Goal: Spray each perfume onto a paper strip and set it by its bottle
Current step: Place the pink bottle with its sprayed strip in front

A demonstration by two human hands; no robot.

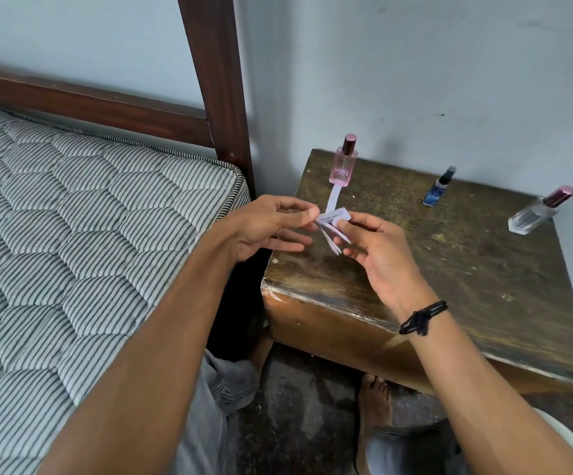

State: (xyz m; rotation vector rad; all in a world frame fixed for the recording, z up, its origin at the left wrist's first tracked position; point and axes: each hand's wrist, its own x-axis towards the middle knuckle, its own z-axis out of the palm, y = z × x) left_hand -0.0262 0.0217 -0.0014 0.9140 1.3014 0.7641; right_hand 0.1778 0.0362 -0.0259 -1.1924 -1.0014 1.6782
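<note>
A pink bottle (343, 165) with a dark rose cap stands upright at the table's eleven o'clock corner, and a white strip (333, 198) lies touching its base, pointing toward six. A small blue bottle (437, 188) stands at one o'clock, and a clear bottle (535, 214) with a rose cap stands at two. A fan of loose strips (333, 228) is pinched over the table's nine o'clock edge.

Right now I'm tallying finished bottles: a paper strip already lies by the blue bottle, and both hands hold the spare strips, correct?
Not quite. In the head view the laid strip sits by the pink bottle, not the blue bottle. Both the left hand and right hand do hold the spare strips.
</note>
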